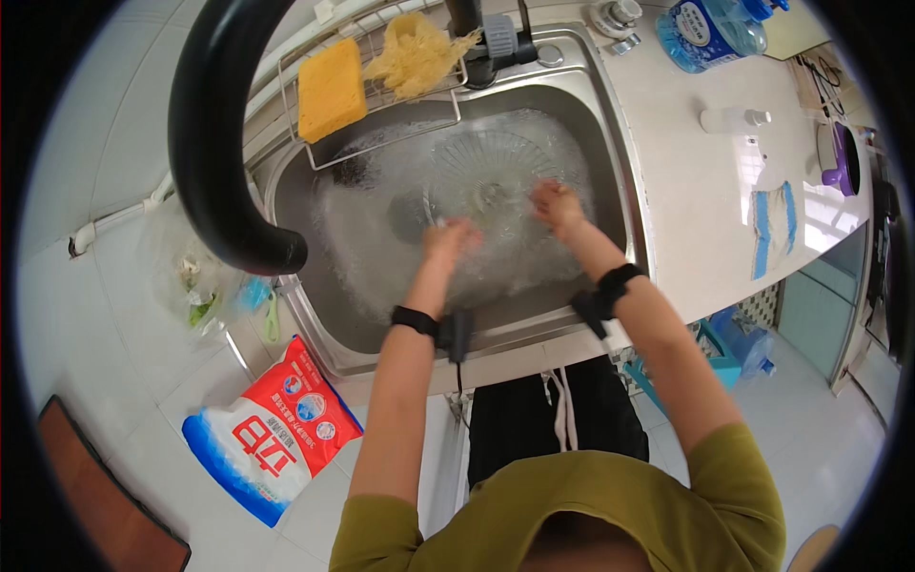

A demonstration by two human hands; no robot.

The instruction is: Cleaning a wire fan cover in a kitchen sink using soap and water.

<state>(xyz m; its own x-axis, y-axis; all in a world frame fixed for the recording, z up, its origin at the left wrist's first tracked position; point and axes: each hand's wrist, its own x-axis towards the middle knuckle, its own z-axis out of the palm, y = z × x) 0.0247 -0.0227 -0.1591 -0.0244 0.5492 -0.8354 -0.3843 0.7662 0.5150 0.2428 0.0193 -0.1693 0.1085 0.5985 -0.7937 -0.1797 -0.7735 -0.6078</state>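
Observation:
Soapy, cloudy water fills much of the stainless steel sink (307,286). A round, ribbed clear dish (493,154) lies in the water near the far side. My left hand (454,239) is at the water below and left of the dish; its fingers are blurred. By the dish's lower right edge is my right hand (554,204), its fingers bent and also blurred. Whether either hand touches the dish cannot be told. A dark round shape (409,217) shows under the water left of the dish. Both wrists wear black straps with small devices.
A wire rack (386,146) over the sink's back left holds a yellow sponge (332,89) and a loofah (418,57). The black faucet (214,143) arches at left. A detergent bag (279,436) lies left; a striped cloth (773,227) and blue-liquid bottle (708,36) are on the right counter.

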